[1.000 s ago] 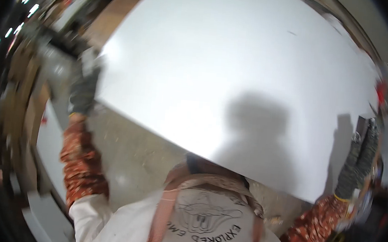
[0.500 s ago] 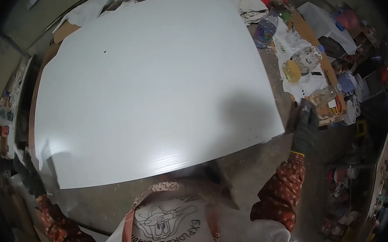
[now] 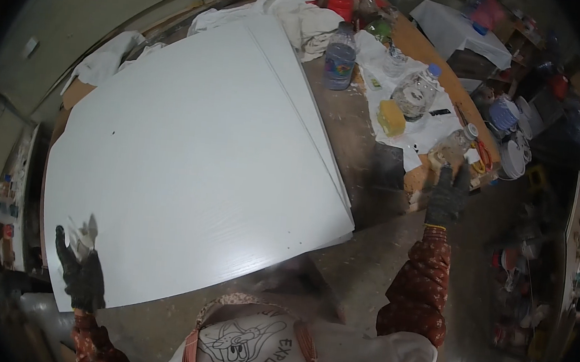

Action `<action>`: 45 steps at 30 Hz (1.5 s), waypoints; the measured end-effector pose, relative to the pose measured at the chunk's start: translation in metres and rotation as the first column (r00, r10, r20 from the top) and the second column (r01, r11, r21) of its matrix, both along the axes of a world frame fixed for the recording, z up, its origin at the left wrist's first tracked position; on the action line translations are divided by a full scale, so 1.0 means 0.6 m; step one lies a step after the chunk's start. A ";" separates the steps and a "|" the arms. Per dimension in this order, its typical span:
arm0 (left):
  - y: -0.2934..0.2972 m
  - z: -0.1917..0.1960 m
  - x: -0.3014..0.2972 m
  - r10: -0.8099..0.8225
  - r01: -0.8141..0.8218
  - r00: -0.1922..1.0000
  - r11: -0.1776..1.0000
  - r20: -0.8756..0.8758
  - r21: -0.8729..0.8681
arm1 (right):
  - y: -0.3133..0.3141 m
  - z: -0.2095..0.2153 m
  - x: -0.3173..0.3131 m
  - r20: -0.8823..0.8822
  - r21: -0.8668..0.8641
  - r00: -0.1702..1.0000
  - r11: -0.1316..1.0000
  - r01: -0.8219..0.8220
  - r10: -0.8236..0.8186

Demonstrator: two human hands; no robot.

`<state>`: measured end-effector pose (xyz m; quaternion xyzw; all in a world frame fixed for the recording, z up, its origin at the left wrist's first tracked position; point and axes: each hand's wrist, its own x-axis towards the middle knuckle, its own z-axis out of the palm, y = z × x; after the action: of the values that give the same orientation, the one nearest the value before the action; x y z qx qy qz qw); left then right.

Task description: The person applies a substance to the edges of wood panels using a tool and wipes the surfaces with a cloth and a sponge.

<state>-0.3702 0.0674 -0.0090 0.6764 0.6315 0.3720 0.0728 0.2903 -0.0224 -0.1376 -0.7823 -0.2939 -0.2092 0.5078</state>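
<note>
A large white panel (image 3: 188, 158) lies flat on the table with a glossy, faintly lined surface. Along its right side the edges of more white sheets (image 3: 311, 138) show beneath it. My left hand (image 3: 85, 277), in a dark glove, is over the panel's near left corner with its fingers spread. Pale shapes beside those fingers are too blurred to name. At the table's right end my gloved right hand (image 3: 447, 198) has its fingers stretched forward and apart. Just past its fingertips a clear bottle (image 3: 455, 144) lies tilted; I cannot tell if they touch.
A yellow sponge (image 3: 391, 118), a large clear bottle (image 3: 415, 95) and a white cloth (image 3: 415, 131) lie on the right side. Behind them stands a bottle of bluish liquid (image 3: 339, 65). Bunched white cloths (image 3: 304, 20) line the far edge, near a red container (image 3: 340, 6).
The view has swung right. My left hand has come up from beside the panel to over its corner. More of the sheet edges and the table on the right now show.
</note>
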 end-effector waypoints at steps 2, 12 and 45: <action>0.006 0.006 -0.035 0.059 -0.059 0.998 0.994 -0.001 -0.095 | 0.012 -0.007 0.027 0.151 0.161 0.979 0.981 0.109 -0.134; 0.057 0.132 0.046 -0.370 0.290 0.901 0.902 -0.226 -0.320 | -0.040 0.026 0.028 0.886 -0.039 0.451 0.952 0.303 -0.107; 0.190 0.023 0.071 -0.718 0.685 0.676 0.696 0.167 0.217 | 0.099 0.237 -0.530 -0.333 0.116 0.529 0.591 -0.798 0.780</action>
<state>-0.3274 0.1812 0.0050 0.8203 0.2824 0.4361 0.2391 -0.0279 0.0372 0.0048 -0.6010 -0.5254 0.1924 0.5707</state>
